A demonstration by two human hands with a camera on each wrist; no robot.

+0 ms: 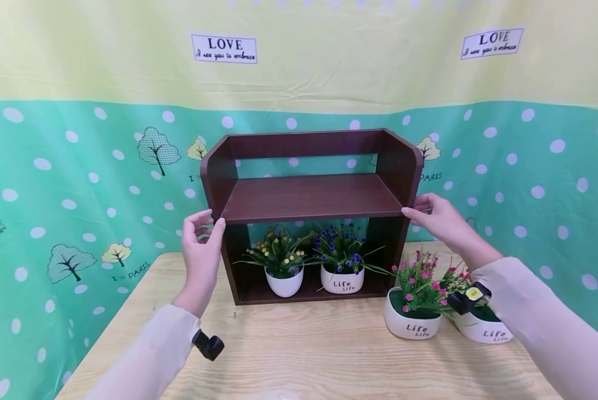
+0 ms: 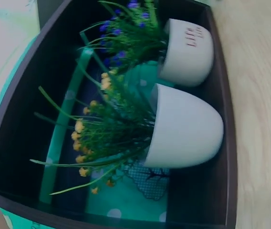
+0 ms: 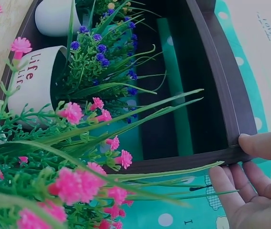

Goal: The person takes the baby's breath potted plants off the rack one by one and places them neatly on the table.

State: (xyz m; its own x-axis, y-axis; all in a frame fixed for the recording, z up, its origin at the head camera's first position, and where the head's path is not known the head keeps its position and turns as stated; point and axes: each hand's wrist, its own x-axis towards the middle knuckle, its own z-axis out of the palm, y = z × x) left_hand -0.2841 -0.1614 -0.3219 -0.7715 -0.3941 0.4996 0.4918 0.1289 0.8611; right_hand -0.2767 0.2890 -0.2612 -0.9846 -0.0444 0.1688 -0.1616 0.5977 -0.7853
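Observation:
A dark brown two-tier wooden shelf (image 1: pixel 308 197) stands upright on the table. My left hand (image 1: pixel 201 244) holds its left side panel, thumb at the front edge by the middle board and fingers bent on the outer side. On the opposite panel, my right hand (image 1: pixel 441 219) grips at the same height; its thumb (image 3: pixel 259 144) presses the front edge while the fingers lie along the outside. In the lower tier sit a white pot with yellow flowers (image 1: pixel 285 282) and a white "Life" pot with blue-purple flowers (image 1: pixel 342 279).
Two more white "Life" pots stand on the table (image 1: pixel 299 350) right of the shelf: a pink-flowered pot (image 1: pixel 412 322) and another pot (image 1: pixel 483 329) partly behind my right forearm. A green and yellow patterned cloth (image 1: pixel 299 72) hangs behind the shelf.

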